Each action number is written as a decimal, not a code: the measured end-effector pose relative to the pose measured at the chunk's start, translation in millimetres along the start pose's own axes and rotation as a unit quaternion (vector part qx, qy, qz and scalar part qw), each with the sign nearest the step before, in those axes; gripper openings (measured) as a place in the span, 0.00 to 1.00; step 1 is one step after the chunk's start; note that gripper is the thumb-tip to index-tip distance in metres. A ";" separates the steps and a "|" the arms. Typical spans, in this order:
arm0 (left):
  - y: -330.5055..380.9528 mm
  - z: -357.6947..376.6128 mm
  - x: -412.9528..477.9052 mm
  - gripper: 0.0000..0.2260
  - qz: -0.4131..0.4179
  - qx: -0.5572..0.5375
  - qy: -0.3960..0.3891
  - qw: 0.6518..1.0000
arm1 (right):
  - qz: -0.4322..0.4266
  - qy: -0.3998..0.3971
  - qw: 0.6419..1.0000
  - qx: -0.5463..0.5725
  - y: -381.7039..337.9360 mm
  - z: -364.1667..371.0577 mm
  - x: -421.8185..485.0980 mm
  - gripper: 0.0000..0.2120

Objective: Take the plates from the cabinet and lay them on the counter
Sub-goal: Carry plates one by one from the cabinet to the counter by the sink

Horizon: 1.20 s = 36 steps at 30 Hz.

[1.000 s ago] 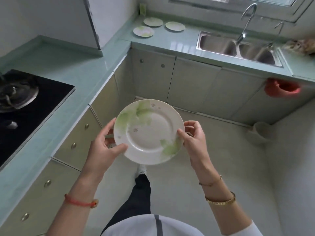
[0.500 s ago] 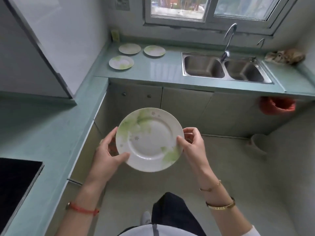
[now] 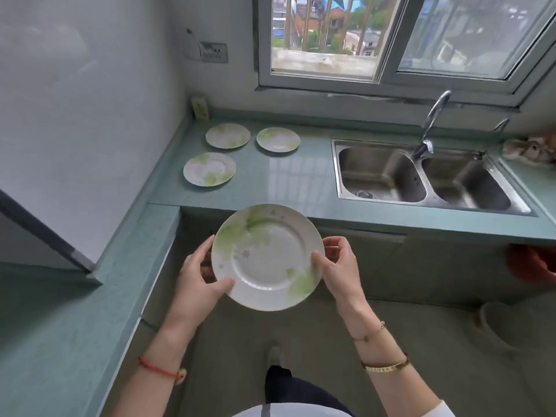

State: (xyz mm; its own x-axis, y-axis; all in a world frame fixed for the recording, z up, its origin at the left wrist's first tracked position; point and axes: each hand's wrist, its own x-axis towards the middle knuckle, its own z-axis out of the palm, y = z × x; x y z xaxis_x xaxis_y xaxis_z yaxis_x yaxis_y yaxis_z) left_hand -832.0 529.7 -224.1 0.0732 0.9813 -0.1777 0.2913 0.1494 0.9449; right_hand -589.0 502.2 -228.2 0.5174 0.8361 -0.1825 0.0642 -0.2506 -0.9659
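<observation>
Plate point(image 3: 267, 260), white with a green leaf print, is held roughly level in front of the person's body, just short of the counter's near edge. The left hand point(image 3: 195, 284) grips its left rim, thumb curled over the upper face and the other fingers underneath. The right hand point(image 3: 340, 266) pinches the right rim, thumb on top and fingers curled behind. The plate rests on nothing; both hands carry it.

Beyond the hands, the counter point(image 3: 301, 188) runs below the window point(image 3: 325, 34). Three matching plates lie flat on it near the left wall, each apart from the others: the nearer plate point(image 3: 209, 169) in front, then the back-left plate point(image 3: 227, 135) and the back-right plate point(image 3: 278, 139) side by side. A bare stretch of counter separates this group from the sink point(image 3: 382, 176).

Judged progress: three plates are laid and a fourth is in transit, not yet set down. The bare stretch right of the nearer plate looks a likely place for it. Whether more plates remain to be fetched cannot be told from this view.
</observation>
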 end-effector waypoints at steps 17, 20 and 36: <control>19.8 43.4 330.5 0.37 -0.005 0.131 -0.014 0.991 | 0.031 0.016 0.990 -0.139 -22.1 119.5 315.5 0.09; 12.6 52.4 376.7 0.34 -0.003 0.152 -0.037 0.988 | 0.057 0.027 0.986 -0.156 -12.2 137.5 354.6 0.08; -33.5 100.4 494.9 0.29 -0.082 0.194 -0.073 0.975 | 0.143 0.007 0.950 -0.278 36.5 178.7 470.9 0.14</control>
State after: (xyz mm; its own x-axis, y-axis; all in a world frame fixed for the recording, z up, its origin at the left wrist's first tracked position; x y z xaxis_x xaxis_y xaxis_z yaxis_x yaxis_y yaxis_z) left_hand -709.7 998.2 -371.4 0.1213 0.9165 -0.3813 0.6470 0.2183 0.7306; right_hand -495.5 973.9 -382.2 0.5930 0.6890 -0.4167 0.3585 -0.6893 -0.6296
